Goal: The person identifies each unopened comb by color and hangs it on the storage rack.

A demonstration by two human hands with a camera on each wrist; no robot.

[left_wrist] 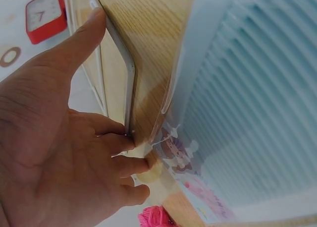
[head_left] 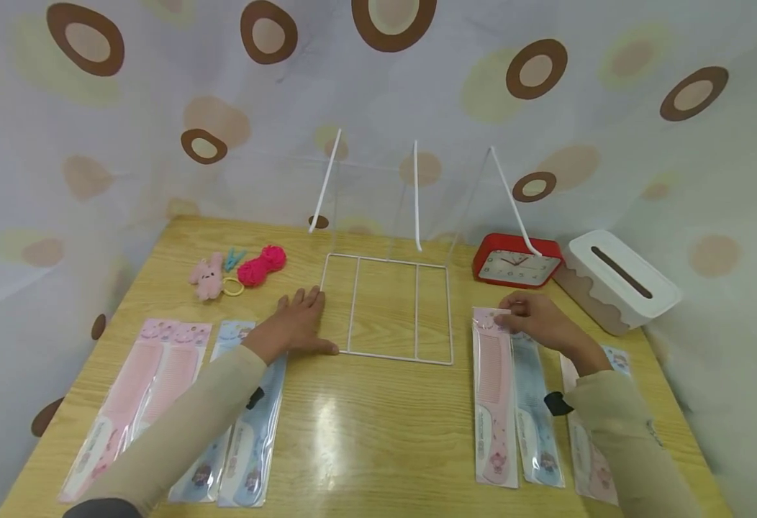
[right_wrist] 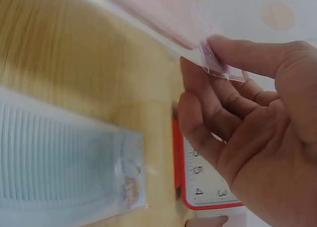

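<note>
Spotted pale cloth [head_left: 378,93] hangs behind the wood-grain worktop [head_left: 378,432], on which a white wire rack [head_left: 416,309] stands. Well left of the rack lie two pink comb packets [head_left: 129,381]; a pink plush toy [head_left: 209,277], blue clip [head_left: 232,259], yellow ring [head_left: 234,295] and pink yarn [head_left: 260,266] sit nearer its left side. Two blue comb packets [head_left: 249,432] lie left of its front corner, where the left hand [head_left: 294,324], grip spread, touches the wire. Just right of the rack, the right hand's [head_left: 540,324] grip pinches the top end of a pink packaged comb [head_left: 495,388]; a blue packaged comb [head_left: 537,424] lies beside that. Right of the rack's rear stands a red clock [head_left: 519,262]; farthest right of it, a tissue box [head_left: 612,284].
</note>
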